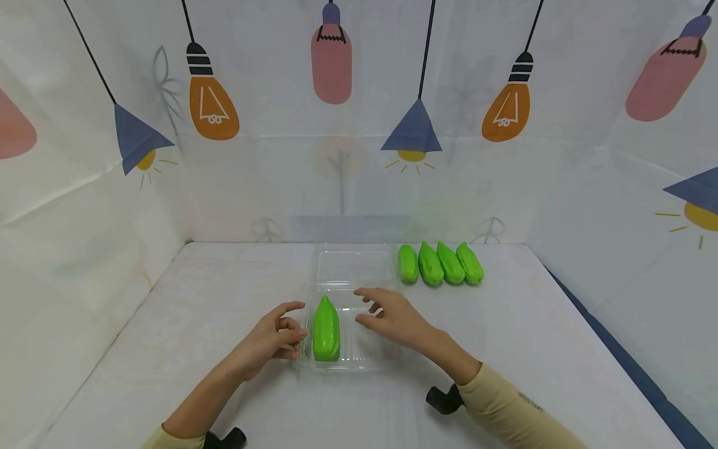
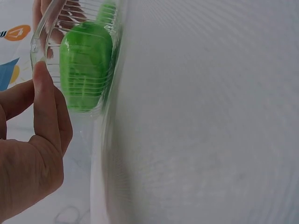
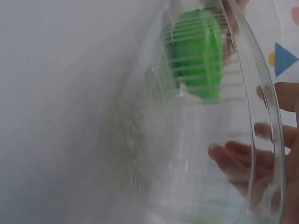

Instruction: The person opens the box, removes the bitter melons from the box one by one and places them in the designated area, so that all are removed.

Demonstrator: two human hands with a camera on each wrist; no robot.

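A clear plastic clamshell box [image 1: 359, 358] lies unfolded on the table, its lid [image 1: 354, 267] at the back. One glossy green elongated vegetable [image 1: 326, 330] with a pointed end lies lengthwise in the left side of its tray. At the box's left edge is my left hand [image 1: 263, 343], fingers loosely bent; in the left wrist view its thumb [image 2: 45, 107] appears to touch the rim. Over the right part of the tray hovers my right hand [image 1: 395, 317], fingers spread and nothing between them. Through the clear wall, the right wrist view shows the vegetable [image 3: 198, 56] and fingers.
Several similar green vegetables [image 1: 430, 265] stand in a row at the back right, beside the lid. A white cloth covers the table [image 1: 224, 280]. Behind it hangs a pale sheet [image 1: 359, 181] printed with lamps. Black camera mounts [image 1: 444, 399] sit at both wrists.
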